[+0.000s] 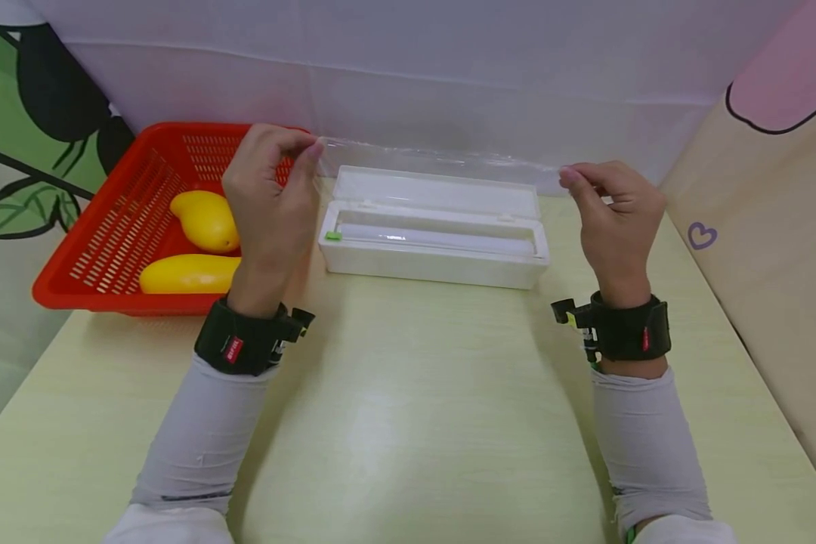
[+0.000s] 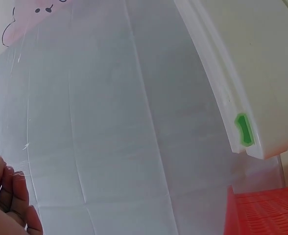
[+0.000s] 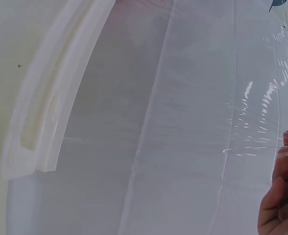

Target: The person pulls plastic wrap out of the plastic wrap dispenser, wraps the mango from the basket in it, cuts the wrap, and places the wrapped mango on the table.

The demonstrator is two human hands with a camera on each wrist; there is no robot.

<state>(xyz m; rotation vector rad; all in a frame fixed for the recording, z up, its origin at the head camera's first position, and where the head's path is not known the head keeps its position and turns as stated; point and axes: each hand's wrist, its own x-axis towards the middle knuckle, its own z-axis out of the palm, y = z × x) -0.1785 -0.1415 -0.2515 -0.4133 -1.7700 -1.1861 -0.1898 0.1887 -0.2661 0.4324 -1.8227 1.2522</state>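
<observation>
A white cling-film dispenser box (image 1: 435, 249) lies open on the pale table (image 1: 408, 408), its lid tipped back. A sheet of clear film (image 1: 442, 159) is stretched up from it. My left hand (image 1: 272, 189) pinches the film's left top corner, and my right hand (image 1: 608, 208) pinches the right top corner. In the left wrist view the film (image 2: 109, 127) fills the frame, with my fingertips (image 2: 9, 191) at the lower left and the box end (image 2: 252, 98) with its green tab (image 2: 243, 129). The right wrist view shows the film (image 3: 183, 137), the box (image 3: 46, 107) and my fingers (image 3: 281, 196).
A red perforated basket (image 1: 119, 219) sits at the left and holds two yellow mangoes (image 1: 204, 219) (image 1: 189, 273). A white cloth backdrop (image 1: 415, 68) hangs behind. A beige panel (image 1: 761, 249) closes the right side.
</observation>
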